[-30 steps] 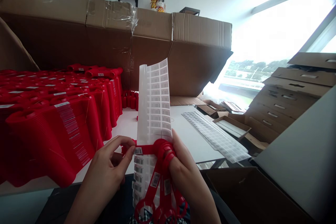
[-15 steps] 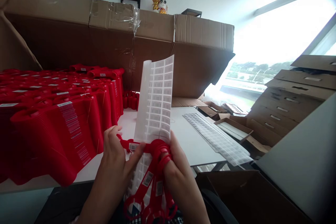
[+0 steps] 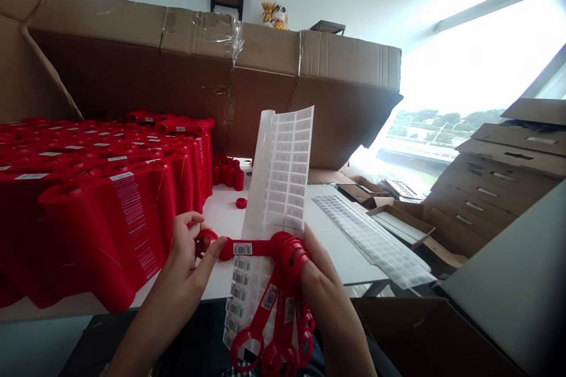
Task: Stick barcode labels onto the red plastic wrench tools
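My right hand point(image 3: 326, 294) is closed around several red plastic ring-ended tags point(image 3: 278, 318) fanned downward, together with a tall translucent sheet of barcode stickers point(image 3: 283, 174) standing upright behind them. One red tag point(image 3: 247, 247) lies horizontal across the sheet with a barcode sticker on its middle. My left hand point(image 3: 188, 262) pinches that tag's left ring end between thumb and fingers. Both hands hover over the near edge of the white table point(image 3: 225, 215).
Tall stacks of labelled red tags point(image 3: 97, 200) fill the table's left. Cardboard box walls point(image 3: 198, 70) stand behind. Another sticker sheet point(image 3: 375, 235) lies on the right, with small open boxes point(image 3: 393, 218) and flat cartons point(image 3: 495, 171) beyond. An open brown box point(image 3: 424, 336) sits lower right.
My left hand slid from the tag's stickered middle out to its left ring end. The horizontal tag now shows fully across the sheet. The view shifted slightly left.
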The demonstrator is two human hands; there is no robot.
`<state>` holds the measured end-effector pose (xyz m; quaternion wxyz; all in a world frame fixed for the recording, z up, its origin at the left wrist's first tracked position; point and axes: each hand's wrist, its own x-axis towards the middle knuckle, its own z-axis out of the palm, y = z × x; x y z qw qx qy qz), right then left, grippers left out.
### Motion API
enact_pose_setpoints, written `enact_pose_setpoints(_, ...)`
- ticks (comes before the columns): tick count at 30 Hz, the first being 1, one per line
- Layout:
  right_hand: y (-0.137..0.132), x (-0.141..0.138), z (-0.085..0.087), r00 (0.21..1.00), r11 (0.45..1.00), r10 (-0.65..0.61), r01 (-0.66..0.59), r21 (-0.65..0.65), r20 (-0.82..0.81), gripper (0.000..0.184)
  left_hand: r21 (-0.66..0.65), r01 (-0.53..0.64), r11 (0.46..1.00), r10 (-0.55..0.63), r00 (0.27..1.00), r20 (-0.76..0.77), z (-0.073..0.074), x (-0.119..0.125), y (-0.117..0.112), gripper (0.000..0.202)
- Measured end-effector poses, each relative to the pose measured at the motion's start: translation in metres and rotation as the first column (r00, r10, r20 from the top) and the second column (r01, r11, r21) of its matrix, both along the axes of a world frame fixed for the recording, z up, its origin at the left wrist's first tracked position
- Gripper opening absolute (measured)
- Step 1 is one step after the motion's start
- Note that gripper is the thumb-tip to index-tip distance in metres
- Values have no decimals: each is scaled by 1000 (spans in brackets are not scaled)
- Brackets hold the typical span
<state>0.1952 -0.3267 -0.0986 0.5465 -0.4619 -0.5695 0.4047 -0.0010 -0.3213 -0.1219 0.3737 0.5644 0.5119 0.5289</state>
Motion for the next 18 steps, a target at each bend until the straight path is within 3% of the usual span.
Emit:
enact_pose_setpoints(6,6,10,0,998,997,-37,33,-71,-52,46,-50,168,985,-141,931,337,12,-16,-7,31)
enact_pose_setpoints(11,7,11,-2,983,991,-1,-24,-130,-185,42,-137,250,958,-128,807,576,23,-22,-15,25)
enact_pose_setpoints(18,11,17,-5,973,984,25,-64,-166,-228,37,-104,342,934,-236,809,538,17,-21,-22,45)
